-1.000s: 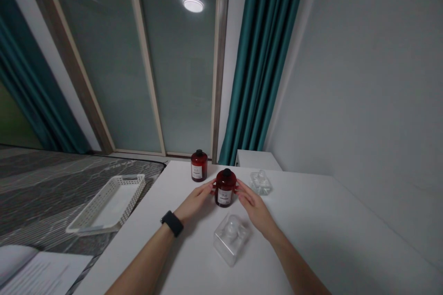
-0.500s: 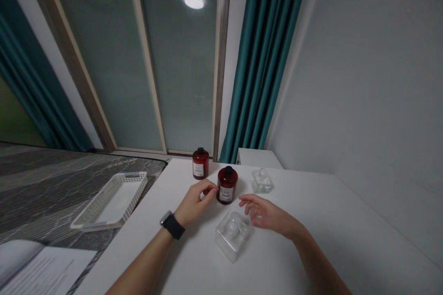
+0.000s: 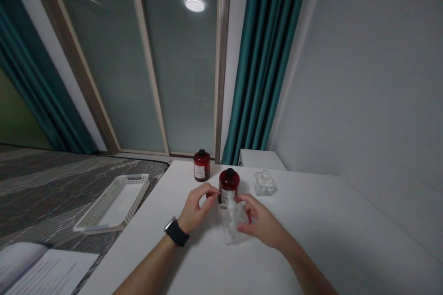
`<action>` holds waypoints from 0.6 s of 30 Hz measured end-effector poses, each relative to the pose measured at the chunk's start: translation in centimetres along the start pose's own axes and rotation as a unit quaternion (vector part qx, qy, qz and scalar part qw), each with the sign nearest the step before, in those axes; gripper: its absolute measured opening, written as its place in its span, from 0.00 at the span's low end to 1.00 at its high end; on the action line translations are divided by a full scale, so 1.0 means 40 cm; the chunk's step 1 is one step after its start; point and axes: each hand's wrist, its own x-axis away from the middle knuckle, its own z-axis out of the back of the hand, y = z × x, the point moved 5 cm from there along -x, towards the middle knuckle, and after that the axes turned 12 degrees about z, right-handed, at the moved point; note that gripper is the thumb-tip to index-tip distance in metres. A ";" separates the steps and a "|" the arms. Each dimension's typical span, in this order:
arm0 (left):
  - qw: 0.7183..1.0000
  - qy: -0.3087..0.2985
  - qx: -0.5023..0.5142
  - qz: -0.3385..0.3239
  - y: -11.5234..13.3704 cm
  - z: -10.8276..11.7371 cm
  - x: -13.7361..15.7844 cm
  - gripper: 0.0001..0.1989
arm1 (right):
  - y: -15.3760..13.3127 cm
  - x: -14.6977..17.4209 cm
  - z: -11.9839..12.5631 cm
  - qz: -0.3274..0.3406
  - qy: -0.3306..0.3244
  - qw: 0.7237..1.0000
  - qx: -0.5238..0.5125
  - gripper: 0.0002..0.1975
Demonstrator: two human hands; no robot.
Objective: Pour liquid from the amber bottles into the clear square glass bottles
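Observation:
My right hand [image 3: 261, 221] has its thumb and fingers around the right side of a clear square container [image 3: 231, 228] with a rounded knob-like top, which is blurred. That top overlaps the lower front of a dark red bottle [image 3: 229, 179] with a black cap and a white label. My left hand [image 3: 199, 207], with a dark watch on its wrist, is by the bottle's left side. Its fingers are curved and apart from the thumb, with the fingertips at the bottle's edge; whether they touch it I cannot tell.
A second dark red bottle [image 3: 201, 166] stands at the table's back edge. To the right sits another clear square container [image 3: 264, 184]. Left of the white table [image 3: 277, 262] are a white perforated basket [image 3: 100, 229] and an open book [image 3: 65, 269]. A white cabinet [image 3: 265, 159] stands behind the table.
My right hand has come left and closed on the near clear container, which has moved away from me toward the nearer bottle. My left hand has hardly moved.

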 end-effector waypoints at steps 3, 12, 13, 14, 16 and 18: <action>0.999 -0.034 0.007 -0.019 0.006 -0.013 0.000 0.31 | 0.004 -0.004 0.023 0.014 0.100 0.995 -0.002 0.30; 0.994 -0.093 -0.056 -0.020 0.008 -0.050 0.011 0.29 | 0.003 0.003 -0.001 0.059 0.133 0.989 0.013 0.30; 0.994 -0.095 -0.050 -0.012 0.009 -0.048 0.010 0.27 | 0.004 0.002 -0.005 0.058 0.128 0.990 0.010 0.29; 0.994 -0.097 -0.043 -0.004 0.009 -0.046 0.009 0.26 | 0.005 0.002 -0.008 0.057 0.121 0.991 0.009 0.28; 0.995 -0.100 -0.024 0.011 0.007 -0.040 0.006 0.25 | 0.004 0.002 -0.014 0.062 0.105 0.993 0.008 0.26; 0.994 -0.105 0.004 0.027 0.001 -0.036 0.003 0.24 | -0.001 0.003 -0.017 0.072 0.091 0.993 0.009 0.25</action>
